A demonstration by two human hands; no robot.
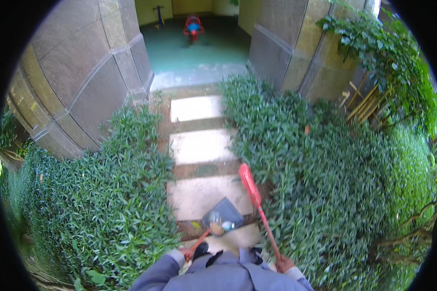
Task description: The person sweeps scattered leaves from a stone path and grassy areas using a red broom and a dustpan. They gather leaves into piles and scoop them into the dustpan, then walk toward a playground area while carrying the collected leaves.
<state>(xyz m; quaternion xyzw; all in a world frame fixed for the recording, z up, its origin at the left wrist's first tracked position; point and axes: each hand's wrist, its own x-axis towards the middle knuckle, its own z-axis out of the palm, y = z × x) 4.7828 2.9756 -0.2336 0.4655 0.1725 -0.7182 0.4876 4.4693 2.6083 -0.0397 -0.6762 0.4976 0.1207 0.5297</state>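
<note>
Right hand [284,264], lower edge, right of centre: fingers wrapped round the pole of a red broom [268,227]. Pole slants up and left; the head, motion-blurred, lies over the right border of the path. Contact with the ground: cannot be told.

Left hand [186,253], lower edge, left of centre: closed, so far as the blur shows, on the orange handle of a grey dustpan [224,209]. Pan sits lower centre, bearing a brown piece [216,228] and a pale piece [227,225], both toward its lower side.

Handling, in judgement: pan best kept low and level, its open edge snug to the slab; broom best drawn in short, light strokes toward that edge, lest the loose pieces scatter.

Edges: pale slabs [194,193], in a column up the centre, with darker gaps likely to catch a pan edge. Left shrubs [92,203] and right shrubs [325,184] border the column closely; the right ones crowd the broom head.

Room: best lengthwise, up the column toward a green floor [218,58], top centre, between a left pillar [58,63] and a right pillar [277,39]. On that floor: one red-and-blue object [193,28].
</note>
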